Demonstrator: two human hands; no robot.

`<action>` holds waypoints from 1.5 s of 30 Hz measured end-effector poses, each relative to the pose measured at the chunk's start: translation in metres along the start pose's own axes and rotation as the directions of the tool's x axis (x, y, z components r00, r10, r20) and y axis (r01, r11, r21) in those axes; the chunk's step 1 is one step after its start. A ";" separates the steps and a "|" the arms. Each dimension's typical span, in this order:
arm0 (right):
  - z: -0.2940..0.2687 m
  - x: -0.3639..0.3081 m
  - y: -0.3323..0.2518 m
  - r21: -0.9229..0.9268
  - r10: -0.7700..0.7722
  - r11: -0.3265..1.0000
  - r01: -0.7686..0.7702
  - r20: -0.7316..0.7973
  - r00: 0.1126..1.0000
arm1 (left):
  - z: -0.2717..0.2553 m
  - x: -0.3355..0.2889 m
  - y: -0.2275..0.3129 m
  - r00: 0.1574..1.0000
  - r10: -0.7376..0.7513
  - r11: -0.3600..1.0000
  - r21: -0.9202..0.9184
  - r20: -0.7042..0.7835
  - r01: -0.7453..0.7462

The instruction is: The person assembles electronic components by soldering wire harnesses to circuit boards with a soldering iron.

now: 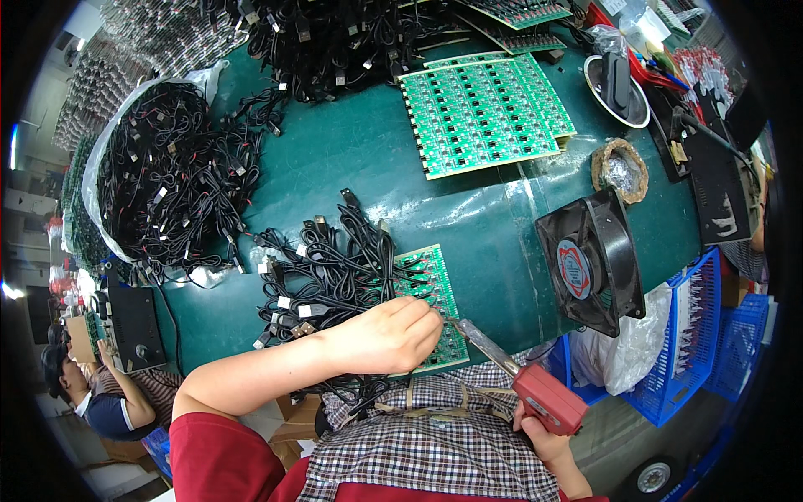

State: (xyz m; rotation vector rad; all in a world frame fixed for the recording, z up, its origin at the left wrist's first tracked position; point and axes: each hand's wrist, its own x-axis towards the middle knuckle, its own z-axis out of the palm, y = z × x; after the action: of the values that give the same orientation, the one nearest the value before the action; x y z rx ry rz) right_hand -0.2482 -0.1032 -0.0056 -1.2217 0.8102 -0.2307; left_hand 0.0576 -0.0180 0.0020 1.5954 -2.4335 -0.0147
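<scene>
My left hand point(391, 336) is closed in a pinch low over a green circuit board point(447, 289); what its fingertips hold, if anything, is hidden. Black USB cables point(322, 268) lie bundled across the board's left side, with some ends reaching onto it. My right hand point(542, 435) grips a red soldering gun point(548, 397) by its handle. The gun's metal tip points up and left, close to my left fingertips at the board's right edge.
A black fan point(590, 261) stands at the right, with a round dish point(620, 170) behind it. Stacked green boards point(485, 113) lie farther back. Cable heaps point(176, 167) fill the left and far side. Blue crates point(677, 351) stand beyond the right edge; another person point(117, 397) is at left.
</scene>
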 end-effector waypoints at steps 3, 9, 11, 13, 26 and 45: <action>0.002 0.000 0.001 -0.069 -0.047 0.997 0.045 -0.025 0.999 | 0.001 0.000 0.000 1.000 0.002 1.000 -0.003 0.019 -0.002; -0.011 -0.002 0.012 -0.238 -0.183 0.950 0.201 0.095 0.979 | 0.000 0.000 0.001 0.999 -0.004 1.000 -0.004 0.048 0.004; -0.012 -0.005 0.014 -0.167 -0.164 0.971 0.174 0.068 0.984 | 0.002 0.000 0.001 1.000 -0.004 1.000 0.002 0.008 0.004; -0.010 -0.006 0.008 0.020 -0.137 0.990 0.137 -0.001 0.991 | 0.003 -0.001 0.002 1.000 -0.004 1.000 0.012 0.003 0.004; -0.008 -0.003 0.021 -0.042 -0.232 0.973 0.229 -0.205 0.951 | -0.009 0.001 0.016 0.993 -0.101 0.992 0.083 0.067 0.095; 0.000 -0.011 0.007 -0.096 -0.059 0.995 0.041 -0.185 0.981 | -0.082 -0.133 -0.112 0.714 -0.625 0.651 0.294 -0.316 0.700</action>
State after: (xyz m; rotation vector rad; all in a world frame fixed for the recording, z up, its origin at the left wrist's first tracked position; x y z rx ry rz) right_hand -0.2578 -0.0939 -0.0071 -1.3215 0.9623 -0.3570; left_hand 0.2255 0.0671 0.0419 2.4669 -1.6274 0.5131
